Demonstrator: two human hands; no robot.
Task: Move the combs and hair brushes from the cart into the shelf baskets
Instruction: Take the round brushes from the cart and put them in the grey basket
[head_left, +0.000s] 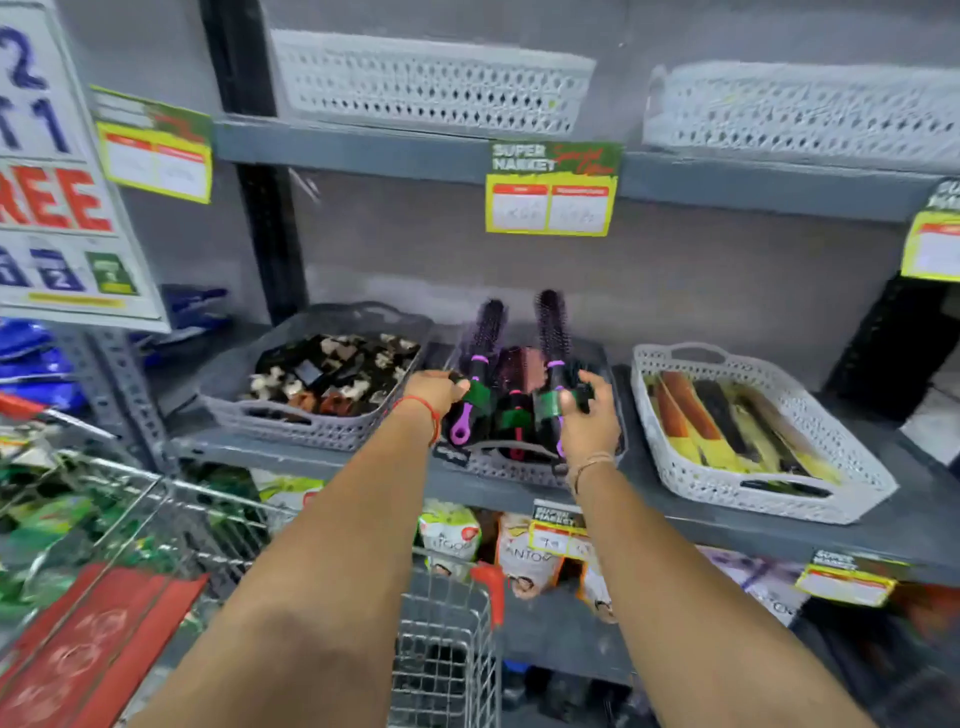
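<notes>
Both arms reach over the wire cart (447, 654) to the middle grey basket (511, 470) on the shelf. My left hand (434, 389) grips the handle of a round purple-and-black brush (485, 332), which stands tilted over the basket. My right hand (587, 415) holds a second round brush (551, 327) by its green-labelled handle. Between them a pinkish flat brush (519, 366) lies in the basket. A white basket (852, 499) to the right holds several long combs (727, 421).
A grey basket (228, 384) of hair clips sits left of the middle one. Two white baskets (431, 88) stand on the upper shelf. Price tags (551, 189) hang from shelf edges. Packets fill the lower shelf. A red item (93, 644) lies in the cart at left.
</notes>
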